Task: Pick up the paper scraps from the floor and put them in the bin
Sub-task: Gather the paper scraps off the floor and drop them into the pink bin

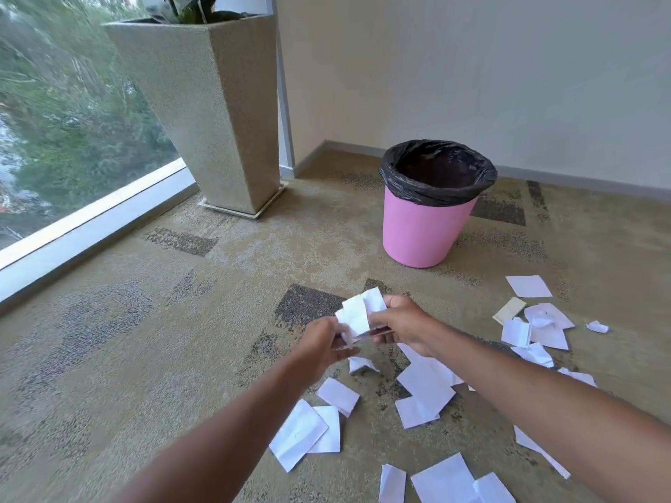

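Centre frame, the left hand (325, 339) and right hand (399, 324) each curl their grip round one small bundle (357, 314) of crumpled white paper scraps, held above the floor. Many flat, creased sheets (425, 390) and a few balled bits lie scattered on the mottled beige carpet (145, 321) at lower right. Beyond the hands, a round pink plastic bin (425, 234) wears a glossy black bag (435, 192); no paper shows inside. The task looks barely begun.

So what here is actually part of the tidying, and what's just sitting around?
Part of the job: the bunch of scraps gripped by the left hand and right hand; loose scraps on the carpet; pink bin with a black liner.
Just there: tall planter; window.
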A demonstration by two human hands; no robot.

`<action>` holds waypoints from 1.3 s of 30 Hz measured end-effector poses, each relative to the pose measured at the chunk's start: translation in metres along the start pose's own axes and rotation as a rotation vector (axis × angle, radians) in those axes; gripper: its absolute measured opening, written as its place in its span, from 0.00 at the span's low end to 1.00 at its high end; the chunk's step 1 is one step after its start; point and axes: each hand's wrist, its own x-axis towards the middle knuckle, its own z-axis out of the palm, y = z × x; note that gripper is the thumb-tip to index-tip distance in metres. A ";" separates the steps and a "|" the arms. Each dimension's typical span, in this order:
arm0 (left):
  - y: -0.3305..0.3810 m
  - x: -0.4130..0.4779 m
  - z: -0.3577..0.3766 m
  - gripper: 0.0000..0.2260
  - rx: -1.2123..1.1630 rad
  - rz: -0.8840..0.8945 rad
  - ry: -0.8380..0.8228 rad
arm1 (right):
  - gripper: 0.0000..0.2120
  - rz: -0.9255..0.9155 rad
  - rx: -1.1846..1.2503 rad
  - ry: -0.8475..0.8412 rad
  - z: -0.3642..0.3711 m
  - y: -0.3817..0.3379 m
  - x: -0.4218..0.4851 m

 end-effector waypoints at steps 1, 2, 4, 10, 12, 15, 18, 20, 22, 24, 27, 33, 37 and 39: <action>0.005 -0.001 0.009 0.09 -0.048 0.005 -0.026 | 0.15 -0.011 -0.021 0.015 0.002 -0.003 0.001; 0.010 -0.001 0.017 0.11 -0.094 0.017 -0.030 | 0.15 -0.019 -0.029 0.030 0.004 -0.006 0.002; 0.021 0.002 0.029 0.15 -0.175 0.051 -0.008 | 0.13 -0.026 0.006 0.056 0.008 -0.014 0.003; 0.075 0.011 0.059 0.09 -0.242 0.177 0.018 | 0.12 -0.080 0.279 0.110 -0.012 -0.063 0.010; 0.100 0.012 0.075 0.06 -0.229 0.228 0.000 | 0.12 -0.135 0.336 0.122 -0.028 -0.088 0.011; 0.143 0.010 0.107 0.10 -0.199 0.307 -0.044 | 0.10 -0.204 0.485 0.142 -0.055 -0.125 0.008; 0.187 0.011 0.144 0.14 -0.148 0.374 -0.065 | 0.11 -0.237 0.651 0.162 -0.084 -0.158 0.007; 0.212 0.012 0.166 0.12 -0.127 0.383 -0.093 | 0.12 -0.248 0.739 0.168 -0.105 -0.175 0.008; 0.228 0.018 0.186 0.07 -0.156 0.369 -0.140 | 0.10 -0.258 0.822 0.188 -0.126 -0.188 0.011; 0.239 0.023 0.202 0.06 -0.183 0.316 -0.180 | 0.10 -0.263 0.907 0.219 -0.144 -0.197 0.018; 0.248 0.032 0.216 0.17 -0.232 0.274 -0.214 | 0.07 -0.270 1.001 0.195 -0.161 -0.205 0.030; 0.252 0.047 0.218 0.39 -0.363 0.278 -0.263 | 0.06 -0.256 1.052 0.187 -0.169 -0.206 0.037; 0.256 0.049 0.218 0.39 -0.384 0.298 -0.298 | 0.09 -0.279 1.095 0.187 -0.170 -0.209 0.037; 0.257 0.049 0.217 0.37 -0.371 0.318 -0.297 | 0.24 -0.307 1.100 0.226 -0.170 -0.209 0.039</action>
